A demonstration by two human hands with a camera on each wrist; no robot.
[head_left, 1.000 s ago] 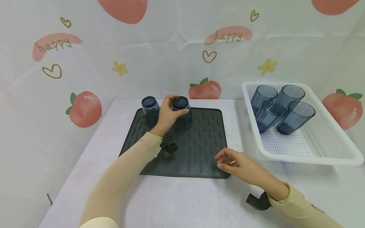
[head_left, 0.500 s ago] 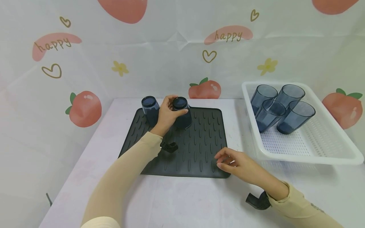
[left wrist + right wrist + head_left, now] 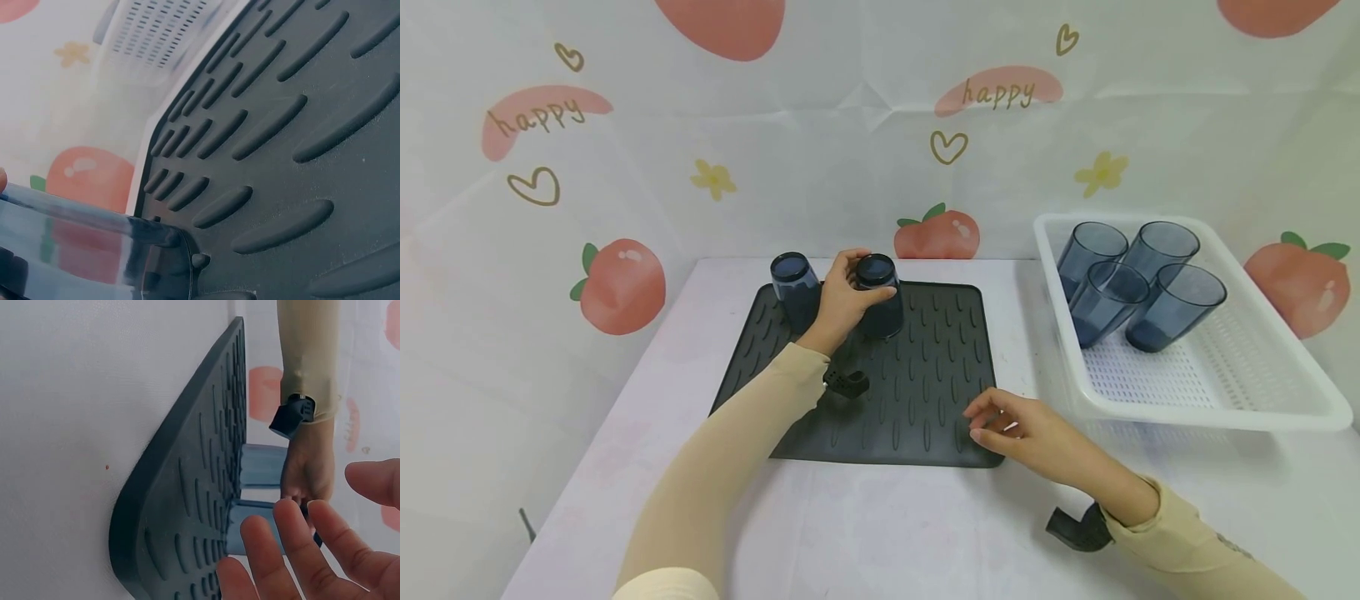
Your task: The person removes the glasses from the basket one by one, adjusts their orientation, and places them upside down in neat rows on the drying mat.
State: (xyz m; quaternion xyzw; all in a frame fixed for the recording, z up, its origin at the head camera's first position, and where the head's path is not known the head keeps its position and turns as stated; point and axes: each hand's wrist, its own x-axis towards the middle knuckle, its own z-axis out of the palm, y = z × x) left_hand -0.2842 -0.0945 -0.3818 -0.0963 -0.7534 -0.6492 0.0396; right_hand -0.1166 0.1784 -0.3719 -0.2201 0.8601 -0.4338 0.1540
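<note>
Left hand [image 3: 841,302] grips an upturned cup [image 3: 880,293] on the mat [image 3: 925,392], seemingly setting it down; right hand [image 3: 1022,433] rests open. Letting go looks next.

the word "happy" is printed twice in gold script on the backdrop [image 3: 865,150], over pink patches

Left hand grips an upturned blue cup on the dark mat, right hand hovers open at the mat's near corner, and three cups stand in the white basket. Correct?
Not quite: the head view shows four blue cups in the white basket, not three. The rest holds.
</note>
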